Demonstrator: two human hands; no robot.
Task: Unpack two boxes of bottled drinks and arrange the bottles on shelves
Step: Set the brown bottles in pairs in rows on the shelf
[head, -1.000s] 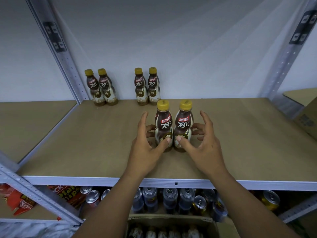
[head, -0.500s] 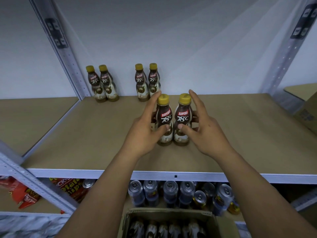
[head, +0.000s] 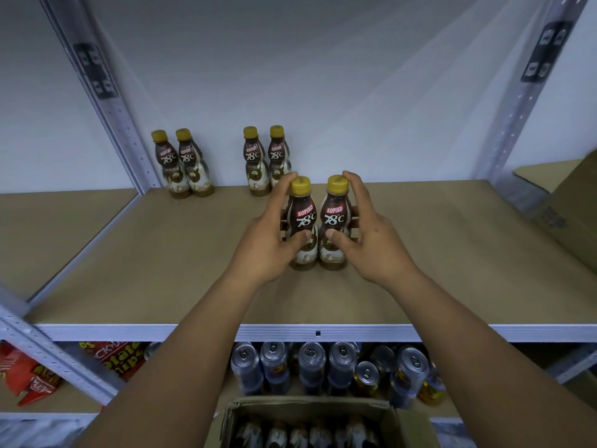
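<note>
Open cardboard box (head: pixel 307 407), seemingly full of bottles (head: pixel 300 436).

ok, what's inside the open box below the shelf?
A row of bottles, upper parts only and blurred. Their lower parts run past the picture's bottom edge, and the walls of the box hide the sides, so there is no sure count.

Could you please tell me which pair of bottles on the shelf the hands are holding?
The front pair: the left hand grips one bottle, the right hand the other. The back-left pair and back-middle pair stand untouched at the wall.
</note>
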